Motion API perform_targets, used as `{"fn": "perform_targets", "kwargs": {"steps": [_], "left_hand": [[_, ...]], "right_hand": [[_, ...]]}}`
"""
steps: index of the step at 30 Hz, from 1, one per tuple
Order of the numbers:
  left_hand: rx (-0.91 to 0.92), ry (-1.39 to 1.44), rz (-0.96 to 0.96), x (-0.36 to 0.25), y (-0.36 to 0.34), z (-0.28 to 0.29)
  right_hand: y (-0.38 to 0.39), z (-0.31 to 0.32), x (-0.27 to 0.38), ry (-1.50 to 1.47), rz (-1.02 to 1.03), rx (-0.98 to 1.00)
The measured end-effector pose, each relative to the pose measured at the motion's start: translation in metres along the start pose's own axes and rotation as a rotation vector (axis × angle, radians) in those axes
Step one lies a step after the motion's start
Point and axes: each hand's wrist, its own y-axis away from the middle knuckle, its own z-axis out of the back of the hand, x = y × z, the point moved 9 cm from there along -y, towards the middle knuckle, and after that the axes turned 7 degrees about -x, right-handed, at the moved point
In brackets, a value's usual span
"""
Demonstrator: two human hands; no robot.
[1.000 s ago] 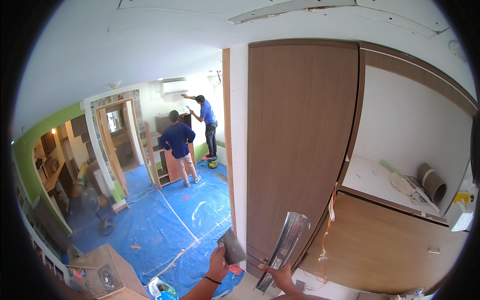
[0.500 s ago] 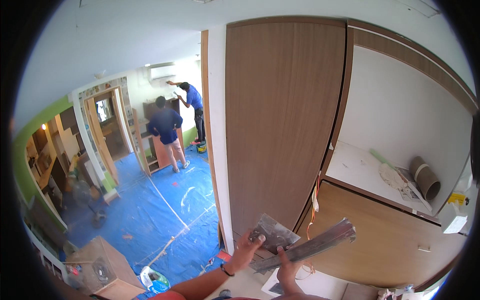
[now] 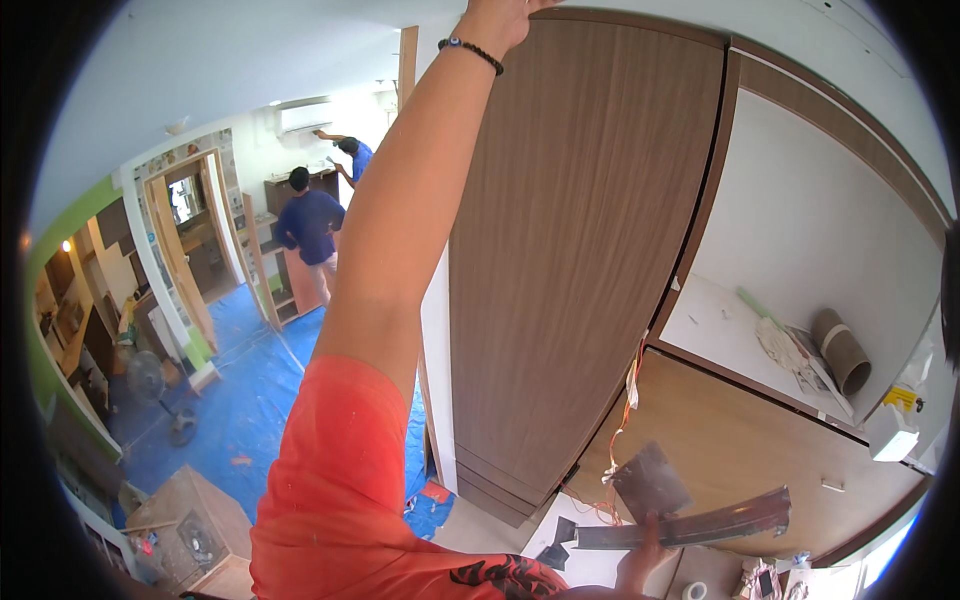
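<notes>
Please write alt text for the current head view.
A person's left hand, partly cut off, is raised near a tall brown cupboard door, while the right hand holds a long metal trough and a flat dark blade. Two people are in the room beyond.

Soft, fairly even light covers the brown wardrobe door [image 3: 590, 250]; a small bulb [image 3: 67, 245] glows near nine o'clock, white glare burns out at four. Fisheye distortion curves straight edges; blurred rims darken to black at three and nine.
</notes>
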Motion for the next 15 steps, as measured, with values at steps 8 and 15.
{"fn": "perform_targets", "kwargs": {"steps": [8, 15], "left_hand": [[0.174, 0.206, 0.005, -0.001, -0.013, -0.002], [0.058, -0.542, -0.180, -0.020, -0.017, 0.011]], "right_hand": [[-0.010, 0.067, -0.002, 0.129, 0.070, -0.063], [-0.016, 0.098, -0.015, 0.426, 0.202, -0.065]]}}
